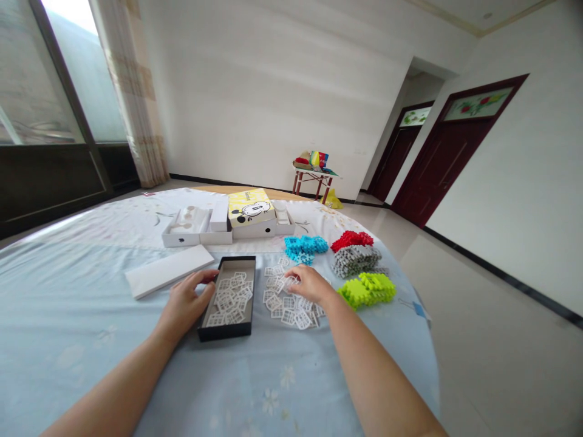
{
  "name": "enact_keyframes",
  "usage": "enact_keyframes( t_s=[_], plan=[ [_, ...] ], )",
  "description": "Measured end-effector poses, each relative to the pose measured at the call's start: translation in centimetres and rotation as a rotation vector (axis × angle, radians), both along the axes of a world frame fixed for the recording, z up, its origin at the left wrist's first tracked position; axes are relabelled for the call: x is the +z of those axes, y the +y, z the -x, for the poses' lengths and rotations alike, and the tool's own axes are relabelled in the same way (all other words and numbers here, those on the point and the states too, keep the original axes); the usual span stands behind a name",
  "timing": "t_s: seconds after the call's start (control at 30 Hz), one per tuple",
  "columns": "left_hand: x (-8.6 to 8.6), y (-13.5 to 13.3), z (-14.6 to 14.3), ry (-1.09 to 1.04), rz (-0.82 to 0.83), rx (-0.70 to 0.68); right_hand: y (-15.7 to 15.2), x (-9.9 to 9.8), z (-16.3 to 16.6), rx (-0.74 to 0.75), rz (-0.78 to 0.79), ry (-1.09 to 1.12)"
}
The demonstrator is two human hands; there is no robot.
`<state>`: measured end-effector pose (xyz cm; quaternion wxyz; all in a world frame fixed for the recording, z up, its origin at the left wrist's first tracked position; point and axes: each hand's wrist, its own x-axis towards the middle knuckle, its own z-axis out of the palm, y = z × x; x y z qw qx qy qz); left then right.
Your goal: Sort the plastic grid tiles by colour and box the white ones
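My left hand (189,298) grips the left rim of a black open box (226,331), fingers over the edge and thumb against its side. Inside the box lie several small white grid-like plastic pieces (232,297). A loose pile of the same white pieces (288,306) is spread on the cloth just right of the box. Over that pile is my right hand (310,283), its fingertips pinched together at a white piece. The hand partly covers what it holds.
Behind and right stand stacks of interlocking plastic pieces: blue (304,244), red (351,241), grey (357,261) and lime green (368,290). A white lid (169,270) lies left of the box. White boxes (197,238) and a yellow cartoon box (252,207) sit farther back.
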<state>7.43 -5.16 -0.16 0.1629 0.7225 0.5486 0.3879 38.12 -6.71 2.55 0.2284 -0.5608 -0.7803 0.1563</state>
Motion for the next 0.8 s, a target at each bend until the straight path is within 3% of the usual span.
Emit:
enact_keyframes(
  t_s=[0.3, 0.5, 0.67, 0.8],
  plan=[
    [-0.3, 0.1, 0.1, -0.001, -0.005, 0.002, -0.2, 0.2, -0.1, -0.008, 0.051, 0.167],
    [0.1, -0.1, -0.2, 0.010, -0.014, 0.011, -0.4, 1.6, -0.1, -0.094, -0.137, 0.280],
    [0.5, -0.5, -0.5, -0.011, -0.022, 0.011, -1.5, 3.6, 2.6, -0.037, -0.147, 0.550],
    [0.3, -0.5, -0.5, -0.018, -0.030, 0.013, -2.3, 3.6, 5.9, 0.056, -0.104, 0.605]
  ],
)
